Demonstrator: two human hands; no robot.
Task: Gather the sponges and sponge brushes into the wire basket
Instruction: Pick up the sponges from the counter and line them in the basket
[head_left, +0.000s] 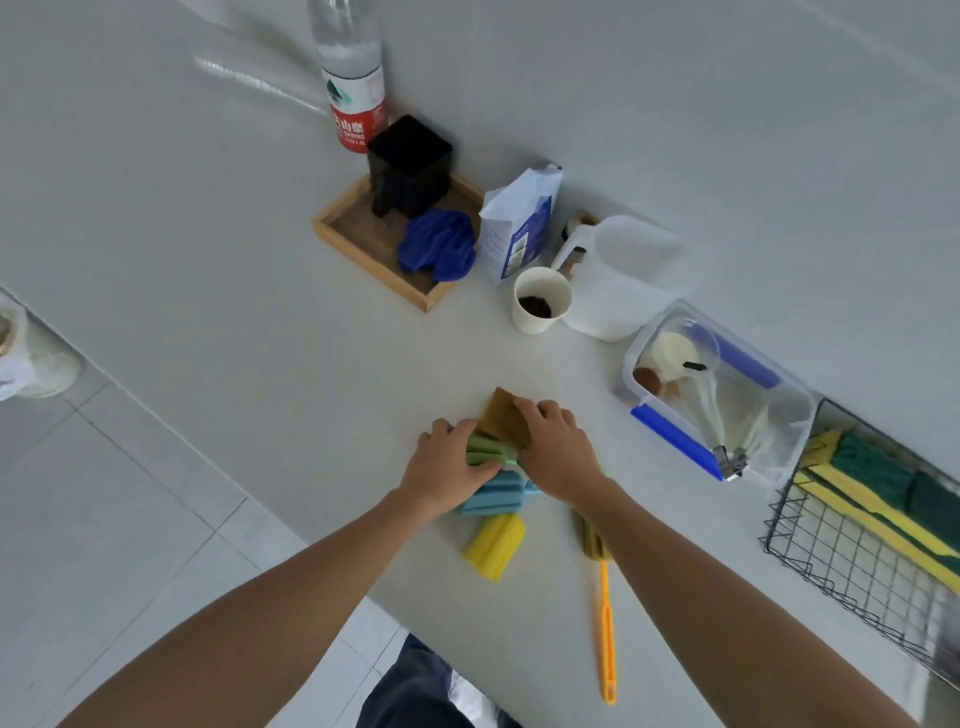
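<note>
On the white table, my left hand (449, 465) is closed on the head of a green sponge brush (485, 451). My right hand (558, 449) rests on a brown sponge (501, 413), fingers curled over its edge. Just below lie a blue sponge brush (493, 496) and a yellow sponge brush (496, 545). A further brush with an olive head (592, 540) and an orange handle (607, 634) lies partly under my right forearm. The wire basket (852, 566) stands at the right edge and holds yellow-and-green sponges (883, 478).
A clear plastic box (795, 410) with blue clips sits left of the basket. Behind it stand a white jug (623, 280), a paper cup (540, 299), a white bag (519, 223), a wooden tray (358, 228) with a black pot and blue cloth, and a water bottle (353, 78). The table edge runs diagonally at left.
</note>
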